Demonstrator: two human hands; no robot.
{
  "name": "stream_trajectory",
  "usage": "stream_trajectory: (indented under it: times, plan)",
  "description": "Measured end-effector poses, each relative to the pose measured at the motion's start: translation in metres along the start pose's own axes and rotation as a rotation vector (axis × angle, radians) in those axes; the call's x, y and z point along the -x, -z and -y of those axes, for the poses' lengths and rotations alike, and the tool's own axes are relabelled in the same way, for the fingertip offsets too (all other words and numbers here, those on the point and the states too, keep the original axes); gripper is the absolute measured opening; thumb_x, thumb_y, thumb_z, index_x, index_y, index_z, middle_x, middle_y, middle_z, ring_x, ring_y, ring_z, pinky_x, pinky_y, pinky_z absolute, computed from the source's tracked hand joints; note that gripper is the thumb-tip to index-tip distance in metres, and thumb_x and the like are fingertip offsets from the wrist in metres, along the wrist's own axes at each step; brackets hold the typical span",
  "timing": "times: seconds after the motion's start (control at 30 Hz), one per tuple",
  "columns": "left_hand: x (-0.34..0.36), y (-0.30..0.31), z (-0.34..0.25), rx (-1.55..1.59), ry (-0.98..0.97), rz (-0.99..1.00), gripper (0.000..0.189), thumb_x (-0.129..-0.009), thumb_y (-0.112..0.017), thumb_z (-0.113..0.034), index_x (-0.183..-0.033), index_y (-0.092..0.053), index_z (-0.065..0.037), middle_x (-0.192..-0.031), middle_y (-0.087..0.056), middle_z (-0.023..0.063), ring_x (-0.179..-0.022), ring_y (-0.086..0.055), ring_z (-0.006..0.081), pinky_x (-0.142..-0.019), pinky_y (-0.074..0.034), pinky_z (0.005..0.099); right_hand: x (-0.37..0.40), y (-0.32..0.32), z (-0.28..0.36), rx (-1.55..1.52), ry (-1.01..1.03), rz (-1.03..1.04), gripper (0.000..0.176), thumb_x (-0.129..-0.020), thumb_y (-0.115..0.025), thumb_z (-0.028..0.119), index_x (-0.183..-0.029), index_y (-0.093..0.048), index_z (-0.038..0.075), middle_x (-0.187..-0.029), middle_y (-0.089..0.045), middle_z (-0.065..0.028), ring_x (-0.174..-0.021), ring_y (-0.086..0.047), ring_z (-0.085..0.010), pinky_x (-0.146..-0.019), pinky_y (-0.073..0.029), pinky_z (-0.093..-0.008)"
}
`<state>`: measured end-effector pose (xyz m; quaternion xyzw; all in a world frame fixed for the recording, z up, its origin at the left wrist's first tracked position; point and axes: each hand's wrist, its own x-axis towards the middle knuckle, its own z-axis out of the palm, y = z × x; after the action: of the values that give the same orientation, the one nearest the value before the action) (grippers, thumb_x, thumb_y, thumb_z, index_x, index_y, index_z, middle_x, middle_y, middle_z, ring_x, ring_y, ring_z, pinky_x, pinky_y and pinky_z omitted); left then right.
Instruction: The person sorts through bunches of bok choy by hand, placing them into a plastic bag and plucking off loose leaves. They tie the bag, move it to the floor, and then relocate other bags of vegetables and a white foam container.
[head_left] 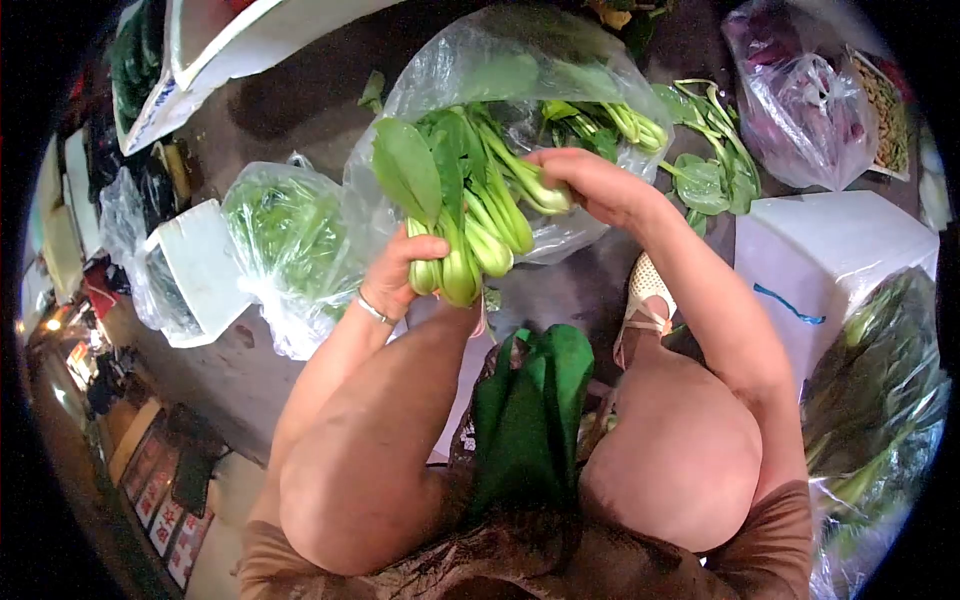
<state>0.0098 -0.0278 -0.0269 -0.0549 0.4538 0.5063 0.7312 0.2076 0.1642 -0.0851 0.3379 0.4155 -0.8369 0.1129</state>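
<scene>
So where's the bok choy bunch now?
Centre of the head view: the bok choy bunch is gripped by the left hand, just before the clear plastic bag.

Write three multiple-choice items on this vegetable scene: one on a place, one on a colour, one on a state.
1. Where is the right hand?
A. behind the person's back
B. at the clear plastic bag of greens
C. flat on the ground

2. What colour is the cloth in the lap?
A. red
B. white
C. green

3. How is the left hand?
A. fingers closed round a bok choy bunch
B. open and empty
C. pressed flat on a wall

Answers:
1 B: the hand grips a single bok choy right in front of the bag.
2 C: the cloth's folds are plainly green.
3 A: the fingers wrap the bunch near its base, with the leaves rising above.
</scene>
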Motion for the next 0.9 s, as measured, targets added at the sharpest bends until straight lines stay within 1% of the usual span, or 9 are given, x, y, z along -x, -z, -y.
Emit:
stream_trajectory:
  times: [0.2,0.3,0.47,0.6,0.67,0.8,0.83,0.87,0.9]
  plan:
    - [0.002,-0.008,-0.001,0.008,0.031,0.044,0.064,-0.072,-0.066,-0.002,-0.132,-0.045,0.0,-0.125,-0.056,0.0145,-0.112,-0.058,0.0289,-0.099,-0.046,0.0402,0.034,-0.011,0.003,-0.21,0.004,-0.002,0.056,-0.076,-0.048,0.005,-0.131,-0.047,0.004,-0.106,-0.059,-0.0009,-0.087,-0.055,-0.008,-0.075,-0.044,-0.0213]
    - [-0.003,-0.028,-0.005,-0.079,0.07,0.036,0.064,-0.072,-0.065,0.001,-0.134,-0.045,0.0,-0.125,-0.056,0.0148,-0.112,-0.058,0.0288,-0.098,-0.047,0.04,0.038,-0.008,-0.002,0.05,0.105,0.086,0.064,-0.077,-0.061,0.015,-0.137,-0.042,0.0,-0.125,-0.056,-0.012,-0.114,-0.052,-0.02,-0.097,-0.041,-0.0292]
    - [-0.004,-0.061,-0.017,-0.268,0.118,0.06,0.064,-0.073,-0.069,0.003,-0.132,-0.045,-0.002,-0.118,-0.06,0.0111,-0.105,-0.061,0.0228,-0.09,-0.05,0.0349,0.069,-0.007,0.011,-0.002,0.141,0.023,0.094,-0.071,-0.079,0.032,-0.141,-0.03,-0.005,-0.137,-0.046,-0.0187,-0.126,-0.044,-0.0237,-0.106,-0.033,-0.0321]
    - [-0.013,-0.084,-0.022,-0.636,-0.04,0.21,0.085,-0.072,-0.076,-0.004,-0.142,-0.029,-0.005,-0.133,-0.047,0.0098,-0.122,-0.046,0.0195,-0.103,-0.038,0.0347,0.098,-0.017,0.028,0.088,0.312,-0.053,0.104,-0.061,-0.086,0.038,-0.139,-0.033,-0.005,-0.135,-0.048,-0.0179,-0.125,-0.046,-0.0255,-0.109,-0.032,-0.0332]
    - [-0.003,-0.128,-0.044,-0.739,-0.182,0.315,0.092,-0.07,-0.081,-0.012,-0.143,-0.025,-0.005,-0.135,-0.043,0.0096,-0.124,-0.042,0.0198,-0.105,-0.035,0.0348,0.136,-0.03,0.066,0.13,0.379,-0.13,0.08,-0.065,-0.085,0.014,-0.133,-0.045,-0.001,-0.129,-0.054,-0.0101,-0.12,-0.048,-0.0183,-0.104,-0.036,-0.0323]
    - [0.033,-0.189,-0.067,-1.095,-0.461,0.279,0.091,-0.065,-0.084,-0.027,-0.136,-0.034,0.0,-0.128,-0.049,0.0121,-0.118,-0.048,0.0253,-0.1,-0.04,0.0378,0.202,-0.063,0.114,0.306,0.645,-0.345,0.056,-0.059,-0.088,0.023,-0.105,-0.065,0.001,-0.1,-0.069,-0.0081,-0.091,-0.062,-0.0158,-0.085,-0.049,-0.0323]
    - [0.056,-0.217,-0.068,-1.062,-0.406,0.233,0.087,-0.067,-0.083,-0.03,-0.135,-0.037,0.001,-0.129,-0.049,0.0131,-0.119,-0.047,0.025,-0.101,-0.038,0.0389,0.209,-0.063,0.115,0.434,0.519,-0.389,0.056,-0.058,-0.088,0.022,-0.105,-0.065,0.003,-0.098,-0.069,-0.0089,-0.089,-0.062,-0.0164,-0.083,-0.05,-0.0324]
    - [0.06,-0.207,-0.07,-1.205,-0.592,0.274,0.081,-0.07,-0.081,-0.03,-0.133,-0.04,0.002,-0.129,-0.048,0.0148,-0.12,-0.046,0.0258,-0.103,-0.037,0.0392,0.228,-0.074,0.129,0.533,0.551,-0.431,0.055,-0.057,-0.087,0.022,-0.105,-0.065,0.003,-0.096,-0.069,-0.0101,-0.087,-0.062,-0.0165,-0.082,-0.051,-0.0323]
    - [0.081,-0.222,-0.077,-1.38,-0.654,0.242,0.073,-0.073,-0.079,-0.029,-0.129,-0.045,0.001,-0.128,-0.049,0.0175,-0.121,-0.045,0.0274,-0.104,-0.035,0.0386,0.244,-0.086,0.133,0.454,0.782,-0.479,0.053,-0.058,-0.086,0.02,-0.104,-0.065,0.004,-0.094,-0.069,-0.0108,-0.084,-0.062,-0.0164,-0.081,-0.051,-0.032]
